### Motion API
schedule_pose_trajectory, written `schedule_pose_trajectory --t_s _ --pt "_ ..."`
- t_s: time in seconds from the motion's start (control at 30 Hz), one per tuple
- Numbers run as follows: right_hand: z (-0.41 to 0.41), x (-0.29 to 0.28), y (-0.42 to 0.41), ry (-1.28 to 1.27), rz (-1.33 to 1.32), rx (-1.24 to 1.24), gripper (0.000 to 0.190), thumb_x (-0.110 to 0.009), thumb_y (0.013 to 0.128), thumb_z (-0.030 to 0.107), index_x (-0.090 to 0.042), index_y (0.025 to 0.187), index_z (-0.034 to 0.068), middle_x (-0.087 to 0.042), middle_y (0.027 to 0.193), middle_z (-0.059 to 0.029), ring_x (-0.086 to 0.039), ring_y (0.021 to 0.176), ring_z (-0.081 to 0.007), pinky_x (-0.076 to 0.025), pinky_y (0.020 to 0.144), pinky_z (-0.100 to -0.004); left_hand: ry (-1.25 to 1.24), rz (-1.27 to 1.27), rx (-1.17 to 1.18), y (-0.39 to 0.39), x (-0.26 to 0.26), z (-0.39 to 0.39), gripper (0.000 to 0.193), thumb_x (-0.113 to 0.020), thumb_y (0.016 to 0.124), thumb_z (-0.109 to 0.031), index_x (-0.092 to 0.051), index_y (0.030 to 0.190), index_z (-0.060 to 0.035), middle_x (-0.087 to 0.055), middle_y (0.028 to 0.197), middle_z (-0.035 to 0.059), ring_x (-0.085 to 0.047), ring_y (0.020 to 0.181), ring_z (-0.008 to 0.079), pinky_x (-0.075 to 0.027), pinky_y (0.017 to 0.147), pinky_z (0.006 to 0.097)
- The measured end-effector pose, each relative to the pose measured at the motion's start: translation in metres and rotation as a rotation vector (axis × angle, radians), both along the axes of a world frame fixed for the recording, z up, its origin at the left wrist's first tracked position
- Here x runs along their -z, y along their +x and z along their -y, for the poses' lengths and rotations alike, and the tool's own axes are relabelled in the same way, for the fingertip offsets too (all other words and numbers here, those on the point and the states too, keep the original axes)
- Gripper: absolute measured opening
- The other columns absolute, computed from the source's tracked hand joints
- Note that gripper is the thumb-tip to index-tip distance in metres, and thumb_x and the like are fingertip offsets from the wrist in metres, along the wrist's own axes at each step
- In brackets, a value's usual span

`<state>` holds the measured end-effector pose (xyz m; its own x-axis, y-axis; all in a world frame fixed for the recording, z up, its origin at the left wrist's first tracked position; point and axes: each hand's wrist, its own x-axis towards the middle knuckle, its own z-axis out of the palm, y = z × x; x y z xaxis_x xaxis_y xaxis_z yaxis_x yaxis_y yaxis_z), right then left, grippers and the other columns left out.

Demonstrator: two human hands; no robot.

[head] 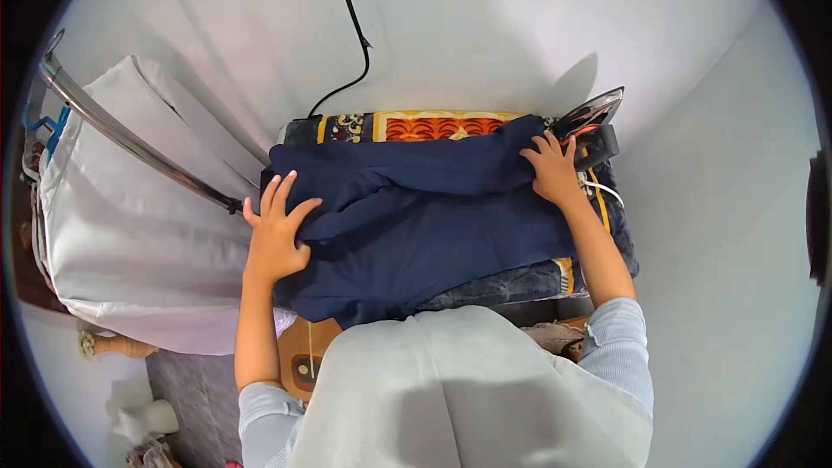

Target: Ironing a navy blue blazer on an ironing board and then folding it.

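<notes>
Navy blue trousers (455, 227) lie spread and somewhat creased across a padded surface covered with a patterned blanket (448, 125). My left hand (278, 231) rests on the left end of the garment, fingers spread. On its upper right end lies my right hand (554, 166), fingers apart too, close to the clothes iron (595, 120). The iron stands tilted up on its heel at the blanket's right back corner, soleplate towards the wall. Neither hand grips anything that I can see.
A curved metal pole (143, 156) slants in from the left, beside hanging white fabric (156, 227). A black cable (354, 19) runs down the wall to the blanket's back edge. A white cord (604, 190) loops near the iron. A terracotta-coloured vase (123, 345) is at lower left.
</notes>
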<state>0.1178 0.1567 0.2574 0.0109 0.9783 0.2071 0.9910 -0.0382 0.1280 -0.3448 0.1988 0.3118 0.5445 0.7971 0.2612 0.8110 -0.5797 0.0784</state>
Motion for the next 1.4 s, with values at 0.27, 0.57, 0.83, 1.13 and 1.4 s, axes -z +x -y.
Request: schedule_pose_trajectory --t_s 0.27,0.57,0.83,1.13,1.4 --pt "-0.003 0.027 0.006 0.185 -0.159 0.039 0.032 -0.062 0.072 0.011 -0.065 0.103 0.018 -0.055 0.118 -0.0056 -0.04 0.124 -0.0277 -0.019 0.102 -0.0678 0.078 0.133 0.253 0.055 0.016 -0.004 0.027 -0.072 0.054 -0.008 -0.066 0.079 -0.0159 -0.046 0.136 -0.0001 -0.034 0.133 0.0228 -0.017 0.098 0.061" --pt "0.01 0.014 0.023 -0.057 -0.219 0.193 0.055 -0.062 0.066 0.002 -0.061 0.116 0.024 -0.042 0.136 -0.0088 -0.026 0.135 -0.0322 -0.01 0.103 -0.0693 -0.787 0.103 0.328 -0.03 -0.046 -0.029 0.081 -0.081 0.05 -0.032 -0.056 0.126 -0.0244 -0.028 0.15 0.0118 -0.022 0.139 0.0313 -0.008 0.106 0.0588" --pt "-0.056 0.003 0.045 0.112 -0.849 -0.31 0.048 -0.059 0.067 0.008 -0.061 0.114 0.016 -0.049 0.129 -0.007 -0.041 0.124 -0.0275 -0.015 0.103 -0.0671 -0.139 -0.139 -0.322 0.022 -0.027 -0.094 0.056 -0.048 0.086 -0.055 -0.066 0.111 -0.0083 -0.046 0.136 0.0136 -0.032 0.133 0.027 -0.01 0.105 0.063" --pt "-0.095 -0.001 0.0 -0.367 -0.15 -0.009 0.036 -0.06 0.082 0.042 -0.066 0.112 0.024 -0.037 0.143 -0.0077 -0.008 0.142 -0.0306 0.002 0.105 -0.0683 -0.454 -0.289 -0.516 0.016 0.044 -0.164 0.084 -0.065 0.062 -0.07 -0.052 0.132 -0.0242 -0.034 0.145 0.0155 -0.02 0.14 0.0293 0.001 0.103 0.0693" --pt "-0.063 -0.033 0.033 -0.199 -0.384 -0.064 0.031 -0.06 0.083 0.036 -0.07 0.093 0.008 -0.057 0.111 -0.0085 -0.04 0.122 -0.0291 -0.014 0.107 -0.06 -0.138 -0.016 -0.192 0.005 0.048 -0.177 0.029 -0.066 0.081 -0.034 -0.066 0.103 -0.0156 -0.054 0.121 0.0014 -0.038 0.129 0.021 -0.017 0.101 0.0672"
